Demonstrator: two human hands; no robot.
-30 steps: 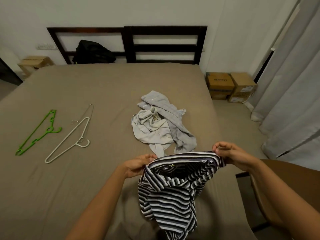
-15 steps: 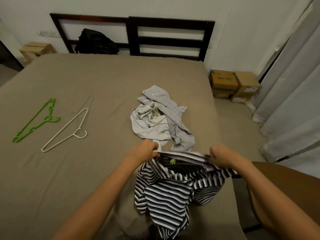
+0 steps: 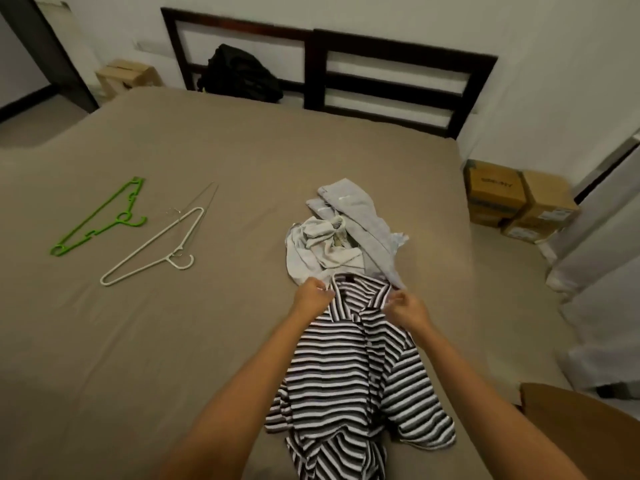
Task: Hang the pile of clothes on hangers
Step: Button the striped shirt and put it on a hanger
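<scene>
two bare forearms reach out over a wide bed (image 3: 173, 341) covered in a smooth taupe sheet. nearest on it, a black-and-white striped shirt (image 3: 346, 368) lies spread on the sheet, hem rumpled at the near edge and collar pointing away. a brown rounded surface (image 3: 581, 427) fills the lower right corner; what it is cannot be told. just past the collar and touching it sits a crumpled pile of pale grey clothes (image 3: 343, 237). well apart to the left lie three hangers: a white hanger (image 3: 152, 251), a thin wire hanger (image 3: 202, 199) just behind it, and a green hanger (image 3: 100, 216) furthest left. on the floor right of the bed stand cardboard boxes (image 3: 512, 199), with pale curtains (image 3: 606, 271) beside them. at the far end a dark wooden headboard (image 3: 315, 77) stands against a white wall, a black bag (image 3: 242, 72) resting at its foot.

the left hand (image 3: 311, 296) grips the collar's left side, fingers curled into the fabric. the right hand (image 3: 408, 308) pinches the collar's right side between thumb and bent fingers. both hands sit low on the shirt, near each other.
</scene>
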